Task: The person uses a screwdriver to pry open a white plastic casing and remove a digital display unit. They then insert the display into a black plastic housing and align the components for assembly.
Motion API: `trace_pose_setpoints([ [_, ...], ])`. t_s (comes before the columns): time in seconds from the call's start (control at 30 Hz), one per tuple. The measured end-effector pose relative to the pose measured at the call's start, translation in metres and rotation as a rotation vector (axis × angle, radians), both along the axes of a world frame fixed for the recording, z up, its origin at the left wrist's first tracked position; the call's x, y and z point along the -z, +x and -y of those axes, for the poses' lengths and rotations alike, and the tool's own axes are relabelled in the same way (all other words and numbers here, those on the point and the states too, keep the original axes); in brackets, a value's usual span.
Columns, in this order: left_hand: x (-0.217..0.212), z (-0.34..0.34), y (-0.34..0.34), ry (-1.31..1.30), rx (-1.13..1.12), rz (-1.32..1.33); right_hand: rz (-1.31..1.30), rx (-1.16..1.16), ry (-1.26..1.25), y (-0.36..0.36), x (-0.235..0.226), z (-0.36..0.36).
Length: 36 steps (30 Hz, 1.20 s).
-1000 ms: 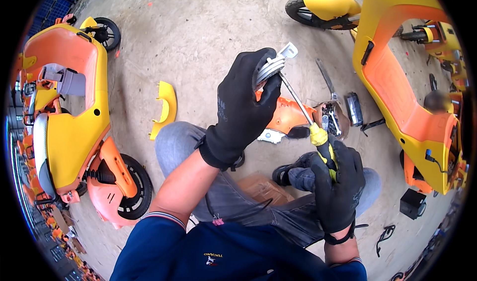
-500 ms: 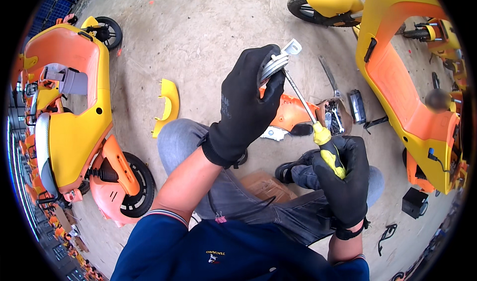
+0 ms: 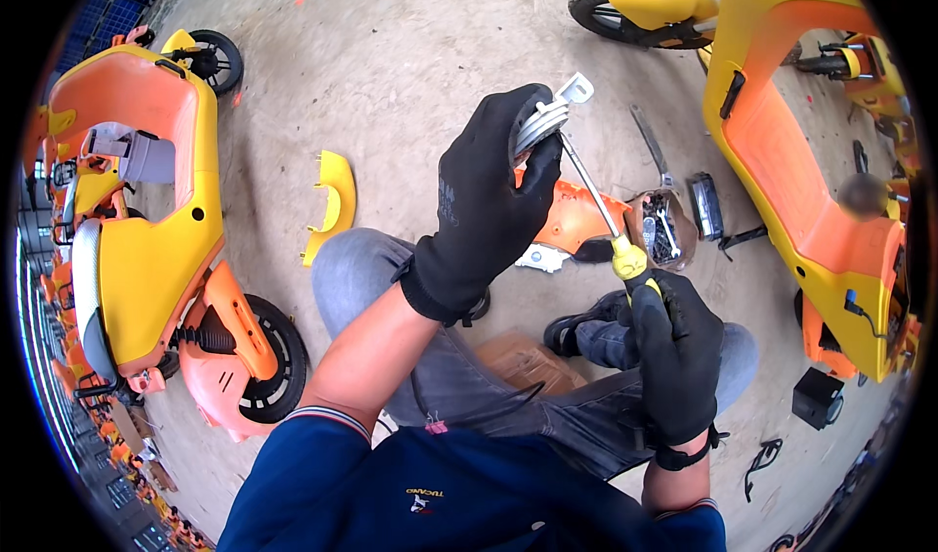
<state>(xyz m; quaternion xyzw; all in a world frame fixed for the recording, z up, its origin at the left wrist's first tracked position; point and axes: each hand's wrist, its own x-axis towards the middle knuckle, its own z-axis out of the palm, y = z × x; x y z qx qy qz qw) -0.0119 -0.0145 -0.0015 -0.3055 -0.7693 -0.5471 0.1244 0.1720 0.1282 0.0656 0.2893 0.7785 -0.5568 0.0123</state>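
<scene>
In front of my chest, my left hand (image 3: 489, 195), in a black glove, is closed around a grey, disc-shaped horn (image 3: 540, 125). A pale metal bracket (image 3: 576, 89) with a slot sticks up from the horn. My right hand (image 3: 679, 352), gloved too, grips the handle of a yellow-and-black screwdriver (image 3: 629, 261). Its long steel shaft slants up to the left, and the tip meets the horn's lower edge near my left thumb. Exactly what the tip touches is hidden.
Beyond my knees lie an orange panel (image 3: 581, 222), a tray of tools and small parts (image 3: 664, 228), an adjustable wrench (image 3: 649, 142) and a black box-shaped part (image 3: 703, 206). A yellow cover (image 3: 337, 203) rests on the left. Scooter bodies (image 3: 147, 288) stand on both sides; cardboard (image 3: 528, 364) lies between my legs.
My right hand has turned on the screwdriver, and its fingers now cover more of the handle. The left hand and horn hold nearly the same place.
</scene>
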Motion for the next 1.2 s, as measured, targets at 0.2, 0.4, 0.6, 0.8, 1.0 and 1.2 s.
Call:
trace_pose_setpoints([
  [0.2,0.000,0.000,0.001,0.003,-0.003,-0.028,-0.208,0.037,-0.171,-0.001,-0.002,0.004],
  [0.4,-0.001,-0.001,0.001,0.008,-0.006,-0.022,-0.297,-0.061,0.373,0.001,0.015,0.009],
  [0.6,-0.003,0.001,0.003,-0.008,0.013,-0.030,0.021,0.006,-0.101,0.002,-0.001,0.004],
  [0.8,-0.005,-0.001,0.003,0.086,0.021,-0.086,0.031,0.044,-0.595,-0.003,-0.005,-0.015],
  [1.0,-0.006,0.000,-0.004,0.185,0.022,0.030,-0.132,-0.035,-0.165,0.001,0.004,-0.007],
  [1.2,-0.005,0.000,0.000,0.251,0.063,0.145,-0.324,-0.144,0.551,0.004,0.019,0.005],
])
